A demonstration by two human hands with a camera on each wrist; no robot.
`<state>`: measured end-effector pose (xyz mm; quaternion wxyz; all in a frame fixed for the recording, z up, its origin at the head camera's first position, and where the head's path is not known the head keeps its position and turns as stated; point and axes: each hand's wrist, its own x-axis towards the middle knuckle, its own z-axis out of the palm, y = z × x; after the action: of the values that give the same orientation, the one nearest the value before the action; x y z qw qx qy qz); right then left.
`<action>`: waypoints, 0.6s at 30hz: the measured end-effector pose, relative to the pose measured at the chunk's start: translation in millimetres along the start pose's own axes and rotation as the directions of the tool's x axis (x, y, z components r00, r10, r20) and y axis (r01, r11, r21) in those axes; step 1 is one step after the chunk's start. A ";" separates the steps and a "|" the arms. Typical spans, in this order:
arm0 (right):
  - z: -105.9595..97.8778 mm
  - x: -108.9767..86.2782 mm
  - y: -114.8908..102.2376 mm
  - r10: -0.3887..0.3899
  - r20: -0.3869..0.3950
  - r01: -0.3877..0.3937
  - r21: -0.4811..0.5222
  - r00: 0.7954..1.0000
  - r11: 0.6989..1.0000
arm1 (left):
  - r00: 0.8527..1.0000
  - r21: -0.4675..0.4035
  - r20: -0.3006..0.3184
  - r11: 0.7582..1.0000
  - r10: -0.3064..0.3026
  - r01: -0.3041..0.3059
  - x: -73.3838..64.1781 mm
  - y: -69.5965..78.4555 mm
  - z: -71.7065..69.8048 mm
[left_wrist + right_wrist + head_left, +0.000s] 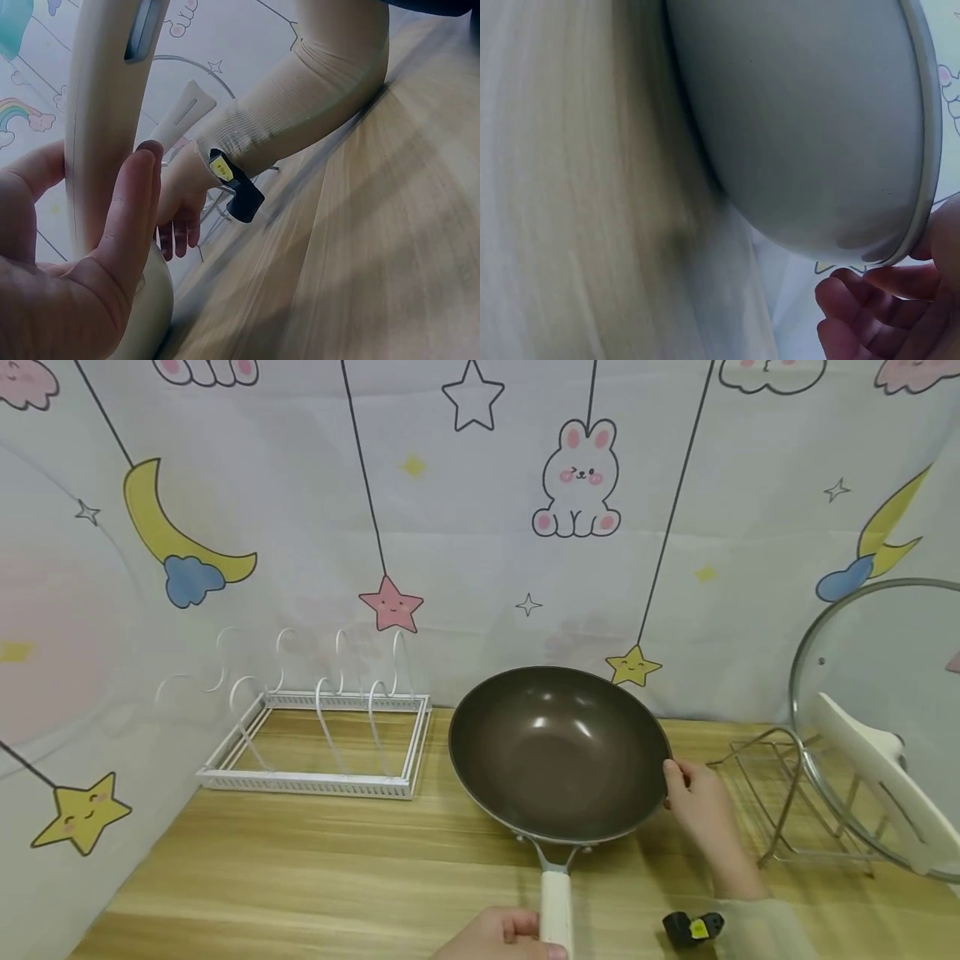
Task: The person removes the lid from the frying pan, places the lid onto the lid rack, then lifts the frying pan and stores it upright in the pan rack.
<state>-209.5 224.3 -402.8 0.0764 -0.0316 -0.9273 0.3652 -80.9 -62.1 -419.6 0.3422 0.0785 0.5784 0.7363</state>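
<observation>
A wok [555, 760] with a dark brown inside and a pale outside stands over the wooden table in the head view, its cream handle [556, 906] toward me. My left hand [491, 935] grips that handle, thumb and fingers on either side of it, as the left wrist view also shows. At the wok's right rim, my right hand [701, 806] pinches the edge between thumb and fingers. The right wrist view shows the wok's pale outer wall [802, 127] close up, with curled fingers [855, 307] below its rim.
Left of the wok stands a white rack [307, 789] with curved upright dividers. At the right, a metal wire rack [787, 793] holds a large glass lid [900, 643] with a cream handle [885, 777]. A patterned cloth [465, 527] hangs behind the wooden table [300, 868].
</observation>
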 end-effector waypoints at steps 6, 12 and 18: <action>-2.4 2.3 -5.4 0.008 0.049 -0.008 0.010 0.999 1.000 | 1.000 0.003 -0.007 1.000 0.013 -0.013 -2.6 2.9 0.4; -6.0 1.7 -5.9 0.024 0.068 -0.023 -0.008 0.997 1.000 | 1.000 0.001 0.006 1.000 0.015 -0.015 -2.5 3.5 1.3; -9.4 -1.1 -4.4 0.040 0.070 -0.039 -0.022 0.997 0.999 | 0.999 -0.005 0.024 1.000 0.024 -0.024 -1.5 1.1 0.8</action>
<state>-206.9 227.2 -393.1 0.0363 -0.0380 -0.9323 0.3578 -79.8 -62.5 -418.0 0.3405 0.0936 0.5716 0.7406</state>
